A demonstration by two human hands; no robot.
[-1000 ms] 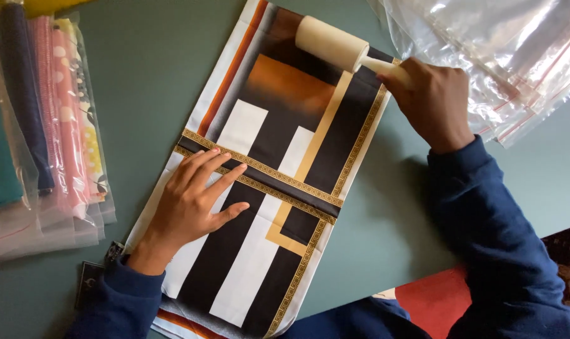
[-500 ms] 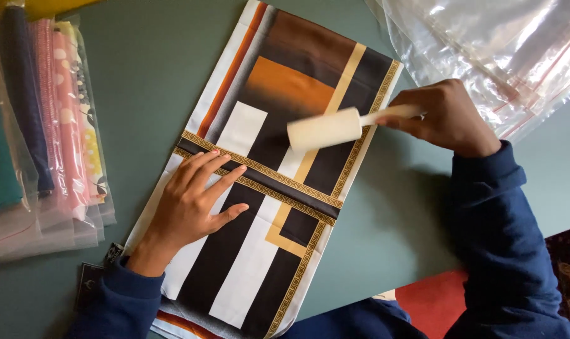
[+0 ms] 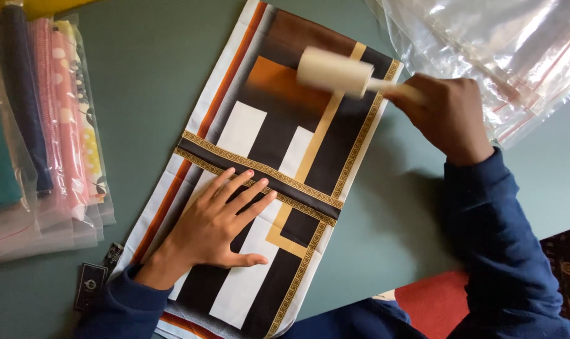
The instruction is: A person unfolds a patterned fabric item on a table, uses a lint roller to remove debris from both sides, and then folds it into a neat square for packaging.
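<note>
The right hand [image 3: 451, 116], fingers closed round its handle, holds a cream cylindrical lint roller [image 3: 335, 73] crosswise over the far end of the long folded black, white and orange patterned cloth [image 3: 260, 135] that runs away from the person on the green worktop [image 3: 140, 81], while the left hand [image 3: 219, 223] presses flat, fingers spread, on its near half.

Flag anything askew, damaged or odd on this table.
Nothing looks damaged. The patterned black, white and orange folded cloth lies diagonally on the green table; the left hand presses it flat while the right hand holds a cream lint roller over it.
</note>
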